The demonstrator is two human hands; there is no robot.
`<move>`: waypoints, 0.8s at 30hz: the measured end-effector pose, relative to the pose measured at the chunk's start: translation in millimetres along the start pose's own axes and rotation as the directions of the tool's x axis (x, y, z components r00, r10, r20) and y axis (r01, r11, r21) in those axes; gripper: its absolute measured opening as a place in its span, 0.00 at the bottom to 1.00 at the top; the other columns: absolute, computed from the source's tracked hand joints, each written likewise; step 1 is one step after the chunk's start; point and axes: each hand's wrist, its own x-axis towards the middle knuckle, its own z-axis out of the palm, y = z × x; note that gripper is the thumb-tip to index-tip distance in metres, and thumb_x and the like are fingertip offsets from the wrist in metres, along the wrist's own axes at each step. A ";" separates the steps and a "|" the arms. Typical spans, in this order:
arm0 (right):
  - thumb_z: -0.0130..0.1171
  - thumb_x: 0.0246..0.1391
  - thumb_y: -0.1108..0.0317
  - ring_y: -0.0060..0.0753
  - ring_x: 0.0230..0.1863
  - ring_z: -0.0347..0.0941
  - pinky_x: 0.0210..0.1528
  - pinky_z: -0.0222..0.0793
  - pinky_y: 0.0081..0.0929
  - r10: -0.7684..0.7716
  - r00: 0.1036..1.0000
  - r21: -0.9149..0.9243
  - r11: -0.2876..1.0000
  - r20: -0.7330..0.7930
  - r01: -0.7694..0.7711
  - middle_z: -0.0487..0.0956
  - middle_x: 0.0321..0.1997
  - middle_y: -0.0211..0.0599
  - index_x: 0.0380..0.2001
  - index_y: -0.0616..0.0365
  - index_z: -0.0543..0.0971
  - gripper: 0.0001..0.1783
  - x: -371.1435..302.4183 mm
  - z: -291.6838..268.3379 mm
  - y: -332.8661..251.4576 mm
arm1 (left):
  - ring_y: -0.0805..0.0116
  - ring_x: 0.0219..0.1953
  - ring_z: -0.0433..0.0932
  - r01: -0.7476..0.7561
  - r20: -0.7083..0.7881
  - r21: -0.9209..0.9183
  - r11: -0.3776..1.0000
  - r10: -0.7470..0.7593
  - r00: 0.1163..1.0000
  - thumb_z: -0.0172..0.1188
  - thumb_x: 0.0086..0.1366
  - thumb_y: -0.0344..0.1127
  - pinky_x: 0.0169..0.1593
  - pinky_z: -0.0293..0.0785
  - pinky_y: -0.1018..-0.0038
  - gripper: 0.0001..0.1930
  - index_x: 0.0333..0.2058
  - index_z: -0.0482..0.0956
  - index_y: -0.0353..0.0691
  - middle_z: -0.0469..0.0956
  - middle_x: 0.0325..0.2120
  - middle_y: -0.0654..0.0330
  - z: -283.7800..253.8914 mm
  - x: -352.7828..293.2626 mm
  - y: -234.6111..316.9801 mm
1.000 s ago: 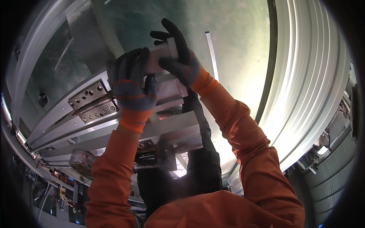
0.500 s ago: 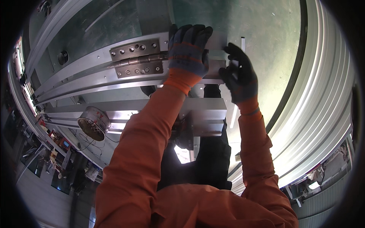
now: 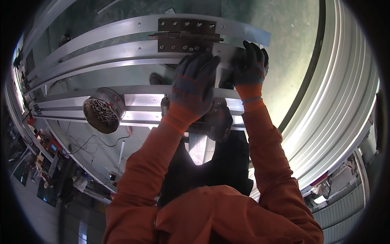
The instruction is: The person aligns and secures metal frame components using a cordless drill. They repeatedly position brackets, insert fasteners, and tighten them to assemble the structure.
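Note:
A dark metal hinge [image 3: 187, 36] with rows of screw holes lies across two long silvery metal profiles [image 3: 109, 52]. My left hand [image 3: 193, 83], gloved in grey and orange, reaches forward with its fingers stretched out. Its fingertips are at the near edge of the hinge's lower leaf. At the right end of the profiles is my right hand [image 3: 252, 67]. Its fingers bend around the near profile's end, and the thumb side is in shadow. Beneath my left wrist a dark cordless drill [image 3: 220, 124] lies on the nearer bars, partly hidden by my arm.
An open round tin [image 3: 121, 106] full of screws stands tilted-looking on the nearer metal bars [image 3: 140, 116] at left. Long pale profiles [image 3: 345, 101] are stacked along the right side. A cable [image 3: 95, 143] trails over the floor at lower left.
The hinge and its profiles now appear further right and farther off. My left hand has drawn back from the hinge's right end to its near edge. My right hand has come onto the profile end.

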 end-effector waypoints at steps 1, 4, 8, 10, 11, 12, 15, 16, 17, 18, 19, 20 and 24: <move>0.72 0.53 0.64 0.60 0.72 0.63 0.75 0.60 0.51 -0.006 1.000 -0.048 0.999 -0.007 0.005 0.73 0.70 0.39 0.64 0.46 0.79 0.33 -1.8 3.6 2.0 | 0.41 0.65 0.72 0.022 0.009 0.021 1.000 -0.022 1.000 0.63 0.56 0.30 0.71 0.67 0.47 0.34 0.65 0.77 0.43 0.76 0.62 0.50 -14.8 -22.4 -4.1; 0.72 0.52 0.65 0.61 0.72 0.63 0.75 0.61 0.52 -0.010 1.000 -0.094 0.996 0.018 0.012 0.74 0.69 0.42 0.67 0.45 0.76 0.37 -3.4 4.6 3.3 | 0.40 0.62 0.74 0.096 -0.039 0.025 0.995 -0.095 0.995 0.61 0.54 0.27 0.67 0.70 0.48 0.33 0.62 0.79 0.38 0.77 0.60 0.48 -53.7 -82.2 -15.3; 0.72 0.52 0.68 0.57 0.67 0.69 0.70 0.66 0.50 -0.091 0.995 -0.098 0.991 0.047 0.095 0.77 0.63 0.46 0.68 0.49 0.75 0.38 1.1 -6.7 11.8 | 0.41 0.62 0.76 0.219 0.002 0.100 0.971 -0.220 0.975 0.63 0.59 0.24 0.66 0.72 0.51 0.28 0.61 0.78 0.32 0.79 0.59 0.45 -95.5 -129.9 -26.2; 0.73 0.52 0.64 0.57 0.70 0.67 0.73 0.63 0.50 -0.059 0.996 -0.040 0.997 0.070 0.062 0.76 0.67 0.47 0.69 0.51 0.73 0.40 0.2 -13.8 14.4 | 0.42 0.61 0.76 0.282 -0.027 0.067 0.957 -0.280 0.960 0.62 0.65 0.27 0.66 0.72 0.52 0.24 0.60 0.77 0.31 0.79 0.58 0.45 -106.0 -144.7 -30.3; 0.73 0.53 0.63 0.56 0.67 0.70 0.71 0.65 0.49 -0.011 0.998 0.030 1.000 0.066 0.009 0.77 0.65 0.48 0.69 0.53 0.74 0.39 -0.8 -15.4 14.7 | 0.42 0.61 0.76 0.297 -0.053 0.090 0.951 -0.293 0.955 0.62 0.65 0.28 0.66 0.71 0.52 0.24 0.61 0.77 0.31 0.79 0.58 0.45 -108.0 -150.5 -33.5; 0.73 0.56 0.63 0.55 0.66 0.71 0.70 0.67 0.48 -0.037 0.997 0.006 0.999 0.074 0.036 0.78 0.63 0.48 0.68 0.54 0.75 0.36 1.0 -21.2 11.2 | 0.43 0.61 0.76 0.315 -0.078 0.111 0.942 -0.308 0.948 0.61 0.66 0.28 0.67 0.71 0.53 0.24 0.61 0.77 0.30 0.79 0.58 0.45 -108.5 -158.6 -36.5; 0.71 0.58 0.63 0.55 0.64 0.73 0.69 0.68 0.47 -0.007 0.995 -0.032 0.999 0.103 0.010 0.78 0.62 0.47 0.66 0.54 0.77 0.32 -0.3 -26.1 8.2 | 0.45 0.62 0.75 0.373 -0.101 0.078 0.925 -0.365 0.926 0.62 0.68 0.31 0.67 0.70 0.55 0.25 0.62 0.77 0.31 0.79 0.59 0.47 -109.8 -175.0 -40.6; 0.71 0.59 0.63 0.54 0.64 0.73 0.69 0.68 0.47 0.002 0.994 -0.041 0.999 0.109 0.003 0.78 0.62 0.47 0.65 0.54 0.77 0.31 -1.3 -25.2 12.5 | 0.45 0.62 0.75 0.395 -0.103 0.057 0.917 -0.388 0.916 0.62 0.68 0.31 0.67 0.70 0.55 0.24 0.63 0.77 0.32 0.79 0.59 0.47 -109.6 -177.0 -39.5; 0.71 0.59 0.64 0.54 0.63 0.73 0.69 0.68 0.47 0.011 0.994 -0.052 0.999 0.113 -0.005 0.78 0.62 0.47 0.65 0.54 0.78 0.30 -2.5 -23.8 18.0 | 0.46 0.62 0.75 0.421 -0.100 0.018 0.907 -0.417 0.903 0.61 0.70 0.32 0.67 0.70 0.56 0.24 0.63 0.77 0.33 0.79 0.60 0.48 -107.5 -180.4 -38.8; 0.70 0.59 0.65 0.54 0.64 0.73 0.69 0.68 0.46 0.029 0.996 -0.058 0.998 0.088 -0.024 0.79 0.61 0.47 0.64 0.53 0.78 0.30 -3.6 -21.9 23.4 | 0.46 0.62 0.75 0.411 -0.094 0.029 0.911 -0.407 0.909 0.61 0.70 0.32 0.67 0.70 0.56 0.23 0.63 0.77 0.33 0.79 0.60 0.48 -105.5 -181.1 -39.0; 0.70 0.58 0.65 0.54 0.64 0.73 0.69 0.68 0.46 -0.018 0.997 -0.058 0.998 0.072 0.022 0.79 0.61 0.47 0.65 0.53 0.78 0.30 -5.5 -20.1 28.7 | 0.47 0.62 0.75 0.400 -0.083 0.038 0.916 -0.396 0.914 0.60 0.70 0.32 0.67 0.70 0.56 0.23 0.63 0.77 0.33 0.79 0.60 0.49 -104.4 -182.9 -39.7; 0.70 0.58 0.65 0.55 0.64 0.73 0.69 0.68 0.46 -0.063 0.996 -0.061 0.996 0.055 0.067 0.80 0.60 0.47 0.65 0.53 0.78 0.31 -6.9 -20.3 34.9 | 0.47 0.62 0.75 0.388 -0.070 0.046 0.920 -0.385 0.920 0.60 0.71 0.32 0.67 0.70 0.57 0.23 0.63 0.77 0.33 0.79 0.60 0.49 -103.9 -183.8 -39.8; 0.68 0.60 0.60 0.57 0.68 0.71 0.71 0.67 0.46 -0.045 0.997 0.009 0.999 0.062 0.044 0.77 0.67 0.49 0.67 0.53 0.76 0.32 -6.6 -27.8 22.9 | 0.46 0.57 0.78 0.406 -0.083 0.044 0.913 -0.402 0.912 0.61 0.66 0.28 0.62 0.74 0.57 0.23 0.60 0.79 0.33 0.81 0.56 0.48 -111.4 -183.0 -32.0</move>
